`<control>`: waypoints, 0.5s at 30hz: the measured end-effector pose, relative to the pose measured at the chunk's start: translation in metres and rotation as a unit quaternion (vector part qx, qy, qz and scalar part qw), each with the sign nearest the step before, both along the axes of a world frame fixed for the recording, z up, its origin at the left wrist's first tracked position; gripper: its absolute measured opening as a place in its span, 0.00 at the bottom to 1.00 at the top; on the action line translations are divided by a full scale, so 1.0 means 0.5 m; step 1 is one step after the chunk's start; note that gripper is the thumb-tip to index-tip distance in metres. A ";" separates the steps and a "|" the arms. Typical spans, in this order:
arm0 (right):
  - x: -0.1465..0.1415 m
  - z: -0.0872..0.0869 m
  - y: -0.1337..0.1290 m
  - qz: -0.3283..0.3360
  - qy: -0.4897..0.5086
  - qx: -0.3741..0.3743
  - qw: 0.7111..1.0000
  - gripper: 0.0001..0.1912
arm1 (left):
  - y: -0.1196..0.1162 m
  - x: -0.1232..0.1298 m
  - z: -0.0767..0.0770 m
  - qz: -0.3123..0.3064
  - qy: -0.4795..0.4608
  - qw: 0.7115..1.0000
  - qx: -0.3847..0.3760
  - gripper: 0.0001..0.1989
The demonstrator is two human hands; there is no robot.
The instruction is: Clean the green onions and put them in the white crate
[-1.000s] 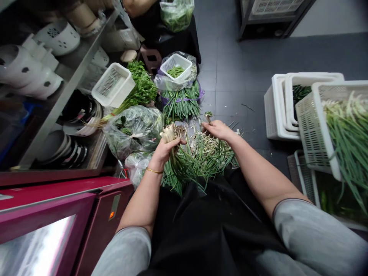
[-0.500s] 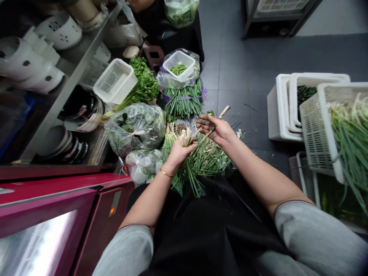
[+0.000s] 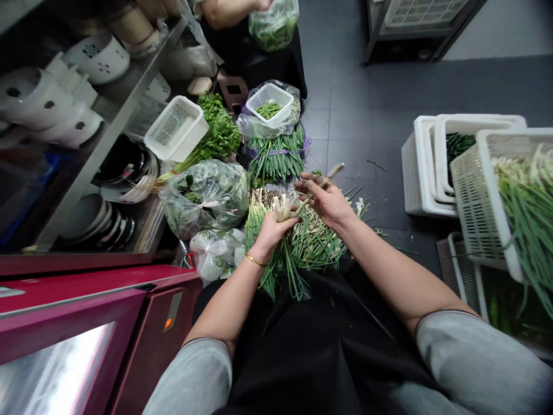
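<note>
My left hand (image 3: 273,230) is closed around a bunch of spring onions (image 3: 283,206), white ends up, green leaves hanging toward my black apron. My right hand (image 3: 326,199), just to the right, has its fingers curled about a single spring onion stalk (image 3: 306,203). That stalk slants up past the hand to a blurred pale root end, and its lower end reaches the bunch. Beneath both hands lies a heap of loose spring onions (image 3: 322,239). Left of the heap, more spring onions lie with their dark roots (image 3: 261,197) facing away from me.
Bagged greens (image 3: 209,196) and a white basket (image 3: 176,128) sit left, beside a shelf (image 3: 116,109) and red cabinet (image 3: 168,282). Beyond are tied green leaves (image 3: 279,158). A crate of spring onions (image 3: 488,196) stands right. Another person's arm (image 3: 228,12) is near a bag of greens (image 3: 274,26).
The right hand and its stalk have shifted slightly, with the root end now blurred. My left hand keeps the bunch. At the top, the other person's arm shows more, and the view has tilted slightly.
</note>
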State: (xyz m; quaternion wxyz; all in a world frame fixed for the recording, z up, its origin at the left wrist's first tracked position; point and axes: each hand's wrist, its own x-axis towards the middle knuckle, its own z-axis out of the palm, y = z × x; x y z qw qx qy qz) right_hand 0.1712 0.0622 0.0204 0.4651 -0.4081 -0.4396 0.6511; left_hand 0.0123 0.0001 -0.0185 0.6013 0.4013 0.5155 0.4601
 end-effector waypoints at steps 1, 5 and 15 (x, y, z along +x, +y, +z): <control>0.013 0.003 0.008 0.020 -0.085 0.045 0.995 0.23 | 0.001 -0.004 0.002 0.002 -0.025 1.000 -0.018 0.22; 0.051 0.010 0.031 0.022 -0.354 0.149 0.923 0.13 | 0.005 -0.018 0.012 0.019 -0.069 0.996 -0.059 0.20; -0.024 -0.026 -0.015 0.123 -0.242 0.081 0.959 0.10 | 0.004 -0.032 0.008 -0.014 -0.093 0.993 -0.074 0.25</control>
